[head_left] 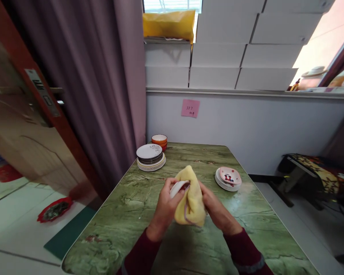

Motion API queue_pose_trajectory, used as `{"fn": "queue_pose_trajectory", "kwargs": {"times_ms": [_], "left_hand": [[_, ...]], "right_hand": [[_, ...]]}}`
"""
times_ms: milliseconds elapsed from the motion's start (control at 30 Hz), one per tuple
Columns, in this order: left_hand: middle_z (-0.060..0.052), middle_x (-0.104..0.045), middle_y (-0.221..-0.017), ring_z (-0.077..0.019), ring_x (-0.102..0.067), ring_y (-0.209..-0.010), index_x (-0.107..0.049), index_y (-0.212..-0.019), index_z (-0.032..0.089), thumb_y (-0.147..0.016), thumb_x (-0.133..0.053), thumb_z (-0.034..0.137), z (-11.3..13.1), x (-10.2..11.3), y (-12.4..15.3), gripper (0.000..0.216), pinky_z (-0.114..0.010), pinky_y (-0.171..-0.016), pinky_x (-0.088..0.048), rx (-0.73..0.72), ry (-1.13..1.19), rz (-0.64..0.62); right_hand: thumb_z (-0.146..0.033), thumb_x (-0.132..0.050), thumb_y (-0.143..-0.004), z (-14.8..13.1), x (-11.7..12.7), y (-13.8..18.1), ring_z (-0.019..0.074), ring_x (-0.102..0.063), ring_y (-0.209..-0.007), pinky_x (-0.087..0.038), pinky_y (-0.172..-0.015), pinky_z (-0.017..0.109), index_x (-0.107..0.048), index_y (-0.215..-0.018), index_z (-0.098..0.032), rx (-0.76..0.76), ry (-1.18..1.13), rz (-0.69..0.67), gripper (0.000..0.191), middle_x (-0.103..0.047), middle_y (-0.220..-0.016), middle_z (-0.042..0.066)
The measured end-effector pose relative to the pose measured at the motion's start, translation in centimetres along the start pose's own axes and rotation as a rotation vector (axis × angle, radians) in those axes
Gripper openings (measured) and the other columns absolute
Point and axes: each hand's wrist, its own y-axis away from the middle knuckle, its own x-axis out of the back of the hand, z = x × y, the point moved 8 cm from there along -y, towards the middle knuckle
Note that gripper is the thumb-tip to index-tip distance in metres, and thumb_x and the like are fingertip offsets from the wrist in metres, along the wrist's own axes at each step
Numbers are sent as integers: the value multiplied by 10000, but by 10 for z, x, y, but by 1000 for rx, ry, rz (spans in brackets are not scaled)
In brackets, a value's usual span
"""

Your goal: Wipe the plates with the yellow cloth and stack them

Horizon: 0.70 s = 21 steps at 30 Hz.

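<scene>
My left hand [166, 203] is closed on a small white dish [177, 188], held tilted above the middle of the table. A yellow cloth [192, 204] is folded around the dish and covers most of it. From the other side, my right hand [216, 208] grips the cloth and presses it against the dish; its fingertips are hidden behind the cloth. To the right lies a stack of white plates [225, 186] with a pink-rimmed patterned dish [231, 175] on top.
The green marbled table [126, 225] spreads beneath my hands. At its back left are stacked plates [149, 151] and orange bowls [159, 139]. A purple curtain [103, 76] and an open door [46, 114] stand left. A red basket [55, 209] sits on the floor.
</scene>
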Motion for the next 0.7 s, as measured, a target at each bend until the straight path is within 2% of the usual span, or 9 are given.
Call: {"fn": "queue_pose_trajectory", "kwargs": {"times_ms": [67,167,233,300,400,467,600,700], "left_hand": [[-42,-699,-895,-219,-649,-824,-542,-950,210,-715,-732,329,0,1,0,324,-314,-754,-489,-17,-21,5],[-41,-696,-897,-210,-643,-814,-541,-953,206,-727,-716,311,2,-1,1,304,-310,-742,-491,-26,-49,-22],[-43,-698,-897,-202,-639,-803,-545,-963,201,-726,-720,315,2,-1,2,315,-300,-720,-492,-14,-46,-26],[-41,-698,-887,-187,-633,-774,-549,-965,193,-716,-734,332,2,1,2,340,-284,-693,-489,2,-13,-7],[-25,-685,-873,-162,-620,-712,-544,-980,192,-706,-754,372,-2,11,0,390,-259,-631,-477,27,52,58],[-8,-672,-862,-154,-609,-684,-534,-997,200,-700,-763,393,-3,22,-2,422,-250,-594,-470,22,58,115],[4,-668,-858,-154,-607,-699,-538,-1021,209,-695,-766,413,7,48,-3,447,-247,-603,-473,-62,-25,272],[5,-669,-870,-154,-607,-720,-549,-1032,214,-708,-756,410,13,57,-1,432,-244,-620,-473,-117,-88,325]], "right_hand": [[-604,-756,-695,-3,5,-4,243,-638,-923,-524,-800,351,-610,-1214,-193,-6,197,63,677,-702,-1052,57],[-376,-746,-715,-9,10,-6,204,-618,-836,-514,-747,315,-587,-1198,-183,20,373,122,543,-693,-980,33],[-240,-663,-698,-8,8,-5,203,-620,-877,-520,-764,309,-533,-1263,-195,22,303,76,582,-683,-1031,30],[-198,-597,-667,0,12,-3,208,-634,-900,-529,-763,300,-527,-1257,-204,-57,120,80,594,-684,-1055,28],[-325,-609,-743,21,26,1,244,-671,-906,-542,-823,346,-609,-1145,-177,-225,-139,155,429,-716,-1030,62],[-468,-637,-796,29,39,0,277,-684,-922,-537,-871,395,-651,-1101,-149,-257,-143,182,441,-733,-1014,94],[-605,-711,-754,22,76,-8,297,-682,-931,-549,-819,405,-672,-1086,-156,-149,96,369,560,-743,-999,96],[-665,-677,-757,16,83,-14,292,-693,-921,-562,-794,401,-639,-1145,-167,-116,-41,455,632,-740,-1027,100]]}}
